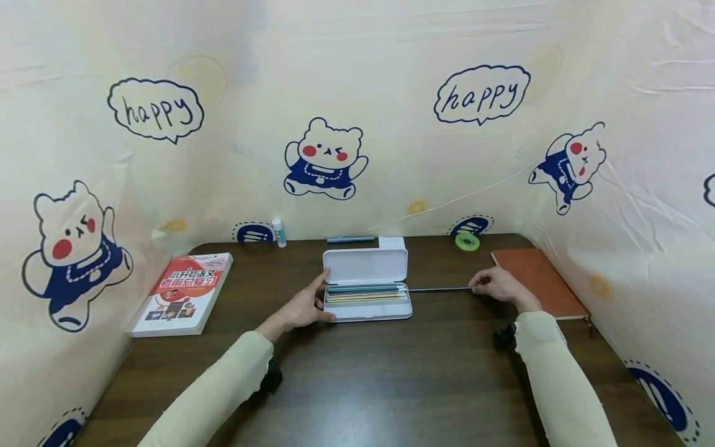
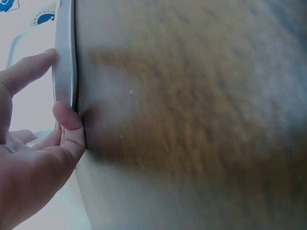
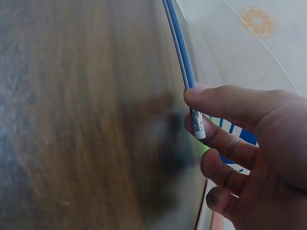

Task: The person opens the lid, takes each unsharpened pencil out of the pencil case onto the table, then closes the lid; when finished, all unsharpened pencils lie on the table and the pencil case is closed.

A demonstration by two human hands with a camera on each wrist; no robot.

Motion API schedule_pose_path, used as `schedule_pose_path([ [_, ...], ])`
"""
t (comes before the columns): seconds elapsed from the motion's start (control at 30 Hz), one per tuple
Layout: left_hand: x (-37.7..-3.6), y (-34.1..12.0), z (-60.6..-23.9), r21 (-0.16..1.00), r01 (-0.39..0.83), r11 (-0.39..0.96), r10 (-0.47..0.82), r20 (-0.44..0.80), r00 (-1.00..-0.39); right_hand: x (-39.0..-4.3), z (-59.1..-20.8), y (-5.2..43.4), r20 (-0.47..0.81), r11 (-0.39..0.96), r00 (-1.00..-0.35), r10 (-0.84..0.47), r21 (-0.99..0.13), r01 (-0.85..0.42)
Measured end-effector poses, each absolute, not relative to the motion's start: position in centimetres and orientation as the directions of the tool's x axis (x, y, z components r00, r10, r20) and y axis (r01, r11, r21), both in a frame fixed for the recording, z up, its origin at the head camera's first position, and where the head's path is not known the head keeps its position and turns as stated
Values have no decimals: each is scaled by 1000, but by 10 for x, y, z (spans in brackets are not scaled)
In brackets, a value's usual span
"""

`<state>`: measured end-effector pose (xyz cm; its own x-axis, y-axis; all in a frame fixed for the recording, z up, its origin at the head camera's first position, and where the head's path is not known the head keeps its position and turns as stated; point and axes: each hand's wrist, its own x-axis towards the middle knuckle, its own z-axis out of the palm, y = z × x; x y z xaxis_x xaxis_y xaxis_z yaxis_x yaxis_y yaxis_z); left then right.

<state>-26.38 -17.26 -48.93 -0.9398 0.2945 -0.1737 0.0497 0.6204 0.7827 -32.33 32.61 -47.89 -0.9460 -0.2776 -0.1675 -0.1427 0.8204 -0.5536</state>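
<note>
A white pencil case (image 1: 367, 282) lies open in the middle of the dark wooden desk (image 1: 391, 372), with several coloured pencils (image 1: 365, 294) in its tray. My left hand (image 1: 306, 305) holds the case's left end, forefinger on the lid's edge and thumb (image 2: 72, 129) against the tray's side (image 2: 64, 72). My right hand (image 1: 499, 285) pinches the eraser end of a blue pencil (image 3: 184, 72) that lies pointing left toward the case, also seen as a thin dark pencil (image 1: 441, 289) over the desk.
A red-covered book (image 1: 183, 293) lies at the left, an orange-brown notebook (image 1: 539, 280) at the right. At the back stand a glue stick (image 1: 278, 233), a grey pen (image 1: 350, 239), a small white box (image 1: 391, 241) and a green tape roll (image 1: 467, 241). Printed fabric walls enclose the desk.
</note>
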Motion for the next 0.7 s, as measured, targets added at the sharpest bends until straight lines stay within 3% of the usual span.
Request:
schedule_pose_path([
  [0.33,-264,-174,-490,809,24,587,289,-182,-940,-325,-482,324,-188,826,-953,-239,-555,-98],
  [0.7,-264,-175,-490,815,15,579,290,-188,-938,-322,-469,306,-88,802,-946,-312,-558,-213],
])
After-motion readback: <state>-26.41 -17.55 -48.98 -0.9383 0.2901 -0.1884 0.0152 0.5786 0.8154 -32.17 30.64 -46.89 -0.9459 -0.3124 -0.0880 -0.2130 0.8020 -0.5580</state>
